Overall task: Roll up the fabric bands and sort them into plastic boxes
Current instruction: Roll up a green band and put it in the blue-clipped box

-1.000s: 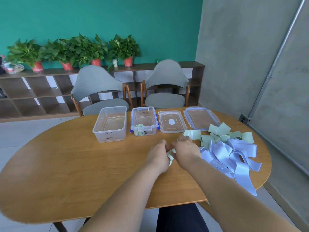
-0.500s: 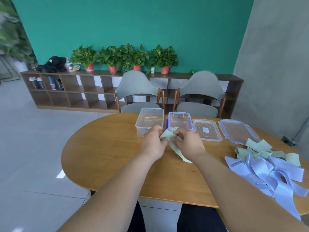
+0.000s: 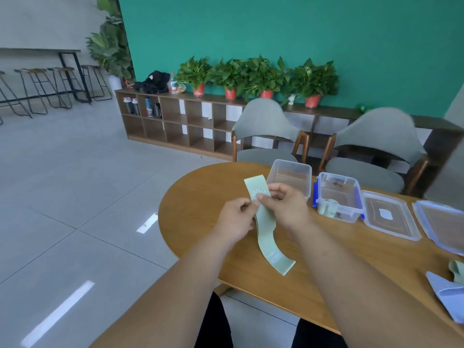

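view: head, single camera
green band [image 3: 266,232]: lifted off the worktop [image 3: 195,197], held between both hands over its left end; top end upright, "30 LB" print facing the camera; lower end hanging and curling toward the near edge, contact with the worktop unclear
left hand [image 3: 234,218]: grip clenched on the green band's left edge, fingers curled round it
right hand [image 3: 286,205]: grip pinching the green band just under the print, thumb on the front, fingers behind
clear box [image 3: 292,164]: open, just behind the right hand
blue-clipped box [image 3: 339,214]: open, just right of the clear box; one rolled band [image 3: 327,209] inside at the near left corner
lids [image 3: 390,217]: two, flat on the worktop, right of the boxes
loose bands [image 3: 449,295]: blue and green, at the right frame edge, well apart from the hands, mostly cut off
background: two grey chairs [image 3: 263,116] behind the worktop; low shelf [image 3: 175,121] along the green wall, potted plants [image 3: 251,74] on top
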A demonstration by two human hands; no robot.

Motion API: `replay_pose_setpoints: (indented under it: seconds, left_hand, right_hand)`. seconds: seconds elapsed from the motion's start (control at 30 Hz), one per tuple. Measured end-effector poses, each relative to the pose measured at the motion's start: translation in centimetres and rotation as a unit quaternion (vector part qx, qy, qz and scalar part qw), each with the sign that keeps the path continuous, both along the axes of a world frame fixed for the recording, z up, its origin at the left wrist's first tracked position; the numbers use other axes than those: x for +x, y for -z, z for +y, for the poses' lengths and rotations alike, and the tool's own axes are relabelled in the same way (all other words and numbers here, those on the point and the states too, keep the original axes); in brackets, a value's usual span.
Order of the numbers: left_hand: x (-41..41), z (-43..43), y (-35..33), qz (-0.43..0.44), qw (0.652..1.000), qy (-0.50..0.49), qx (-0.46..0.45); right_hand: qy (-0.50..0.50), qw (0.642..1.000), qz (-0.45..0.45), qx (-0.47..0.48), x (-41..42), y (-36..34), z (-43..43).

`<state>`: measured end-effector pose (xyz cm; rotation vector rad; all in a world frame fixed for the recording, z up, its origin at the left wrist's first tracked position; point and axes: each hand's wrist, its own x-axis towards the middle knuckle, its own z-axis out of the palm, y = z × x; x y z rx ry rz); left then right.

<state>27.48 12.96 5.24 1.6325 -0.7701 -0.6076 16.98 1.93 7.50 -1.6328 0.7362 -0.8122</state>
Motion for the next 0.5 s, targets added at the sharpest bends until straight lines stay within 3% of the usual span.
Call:
replay_pose_setpoints:
  seconds: [0.33, 0.4, 0.5]
  left_hand:
    - [5.6, -0.8, 0.9, 0.057, 0.997, -0.059, -0.016]
    - [6.8, -1.8, 1.3, 0.056, 0.993, -0.100, 0.006]
    - [7.8, -2.2, 2.2, 0.037, 0.984, -0.134, 0.109]
  right_hand:
    - [0.030, 0.995, -0.028, 0.089, 7.5, 1.6, -1.7]
    - [0.052, 0.995, 0.012, 0.080, 8.8, 1.9, -2.8]
    - [0.061, 0.985, 0.164, 0.011, 9.2, 3.9, -4.0]
